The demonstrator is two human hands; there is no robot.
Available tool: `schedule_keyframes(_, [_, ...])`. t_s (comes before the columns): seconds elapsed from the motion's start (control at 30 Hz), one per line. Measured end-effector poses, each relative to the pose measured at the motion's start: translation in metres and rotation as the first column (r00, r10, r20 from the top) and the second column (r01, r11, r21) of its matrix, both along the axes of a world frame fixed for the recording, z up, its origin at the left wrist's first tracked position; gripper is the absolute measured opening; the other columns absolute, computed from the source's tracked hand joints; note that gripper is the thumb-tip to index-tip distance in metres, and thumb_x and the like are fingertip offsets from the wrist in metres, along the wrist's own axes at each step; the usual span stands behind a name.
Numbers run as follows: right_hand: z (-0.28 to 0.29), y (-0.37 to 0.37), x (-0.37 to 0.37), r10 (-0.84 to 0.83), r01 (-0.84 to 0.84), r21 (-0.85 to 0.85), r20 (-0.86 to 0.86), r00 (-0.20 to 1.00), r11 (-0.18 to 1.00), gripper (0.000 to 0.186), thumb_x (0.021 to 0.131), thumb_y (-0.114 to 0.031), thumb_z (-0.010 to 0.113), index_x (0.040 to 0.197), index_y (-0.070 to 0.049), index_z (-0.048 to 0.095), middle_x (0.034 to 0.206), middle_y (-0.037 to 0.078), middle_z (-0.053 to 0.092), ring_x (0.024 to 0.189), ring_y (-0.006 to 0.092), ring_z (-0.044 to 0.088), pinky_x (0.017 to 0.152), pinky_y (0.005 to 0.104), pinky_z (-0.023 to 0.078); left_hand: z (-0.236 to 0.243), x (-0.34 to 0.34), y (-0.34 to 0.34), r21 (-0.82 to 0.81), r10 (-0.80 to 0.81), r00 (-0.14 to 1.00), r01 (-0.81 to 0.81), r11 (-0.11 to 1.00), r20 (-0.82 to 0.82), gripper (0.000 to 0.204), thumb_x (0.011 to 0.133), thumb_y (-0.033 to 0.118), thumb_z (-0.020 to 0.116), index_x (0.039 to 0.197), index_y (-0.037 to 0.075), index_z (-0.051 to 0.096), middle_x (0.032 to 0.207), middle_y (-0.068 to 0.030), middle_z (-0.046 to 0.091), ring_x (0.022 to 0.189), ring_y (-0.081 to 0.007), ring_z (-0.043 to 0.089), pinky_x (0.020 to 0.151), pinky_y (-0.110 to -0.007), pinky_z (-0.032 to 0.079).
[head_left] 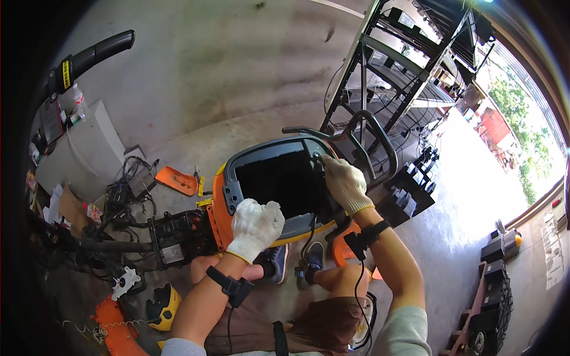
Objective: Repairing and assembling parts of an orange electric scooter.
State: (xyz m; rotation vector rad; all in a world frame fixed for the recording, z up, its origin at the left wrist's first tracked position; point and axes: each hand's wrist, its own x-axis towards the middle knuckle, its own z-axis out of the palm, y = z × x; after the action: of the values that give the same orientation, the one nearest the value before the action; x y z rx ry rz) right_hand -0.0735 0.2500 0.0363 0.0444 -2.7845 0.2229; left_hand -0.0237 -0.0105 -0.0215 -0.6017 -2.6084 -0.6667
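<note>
In front of me is an orange and grey scooter body [219, 199] with a deep, dark, open compartment [267, 181] in its top. My left hand [256, 225], in a white knit glove, is curled closed over the compartment's near left rim; whatever its fingers hold, if anything, is hidden. At the right end of the opening, my right hand [344, 181], gloved alike, has its fingers closed at a small dark fitting [317, 159] by the rim. What sits between those fingertips I cannot make out. A black cable [310, 231] hangs below the right side of the body.
A black grab rail [386, 142] rises beyond my right hand. The handlebar grip [101, 50] is at upper left. An orange panel [176, 180] and tangled wiring [130, 178] lie on the floor. A metal rack [395, 59] stands behind. A yellow part [166, 305] lies near my left forearm.
</note>
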Motion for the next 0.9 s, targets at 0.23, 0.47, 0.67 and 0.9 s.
schedule_keyframes(0.23, [0.003, -0.033, 0.015, -0.135, 0.186, -0.239, 0.212, 0.968, 0.953, 0.047, 0.108, -0.031, 0.051, 0.153, -0.018, 0.055, 0.116, 0.026, 0.075, 0.108, 0.0478, 0.073, 0.092, 0.0566, 0.058, -0.006, -0.003, 0.000, 0.047, -0.037, 0.996, 0.041, 0.998, -0.077, 0.009, 0.085, 0.021, 0.073, 0.089, 0.014, 0.076, 0.064, -0.0137, 0.066, 0.069, -0.0380, 0.066, 0.067, -0.053, 0.054])
schedule_keyframes(0.47, [-0.017, -0.115, -0.035, -0.005, 0.211, -0.767, 0.269, 0.963, -0.605, 0.015, 0.111, -0.015, 0.045, 0.096, -0.017, 0.048, 0.076, 0.000, 0.050, 0.054, 0.0150, 0.047, 0.045, 0.0303, 0.036, 0.002, -0.003, -0.001, 0.013, -0.016, 0.999, 0.016, 1.000, -0.049, 0.010, 0.083, 0.021, 0.074, 0.089, 0.014, 0.076, 0.066, -0.0142, 0.067, 0.068, -0.0385, 0.067, 0.067, -0.054, 0.053])
schedule_keyframes(0.67, [-0.001, -0.143, -0.073, -0.056, 0.109, -0.570, 0.264, 0.963, -0.815, 0.021, 0.111, -0.011, 0.042, 0.089, -0.012, 0.041, 0.074, 0.003, 0.040, 0.058, 0.0181, 0.040, 0.052, 0.0334, 0.035, 0.016, 0.006, -0.003, -0.140, 0.052, 0.987, -0.031, 0.990, 0.154, 0.008, 0.083, 0.022, 0.077, 0.089, 0.017, 0.075, 0.088, -0.0123, 0.077, 0.092, -0.0333, 0.072, 0.083, -0.048, 0.058])
schedule_keyframes(0.9, [-0.012, -0.080, 0.000, 0.027, 0.199, -0.975, 0.197, 0.980, -0.099, 0.040, 0.117, -0.045, 0.044, 0.102, -0.013, 0.063, 0.077, -0.001, 0.057, 0.060, 0.0131, 0.055, 0.055, 0.0313, 0.052, 0.007, 0.000, 0.000, -0.038, -0.010, 0.999, 0.011, 0.999, 0.037, 0.015, 0.088, 0.024, 0.069, 0.091, 0.013, 0.079, 0.070, -0.0157, 0.070, 0.074, -0.0399, 0.068, 0.071, -0.054, 0.054])
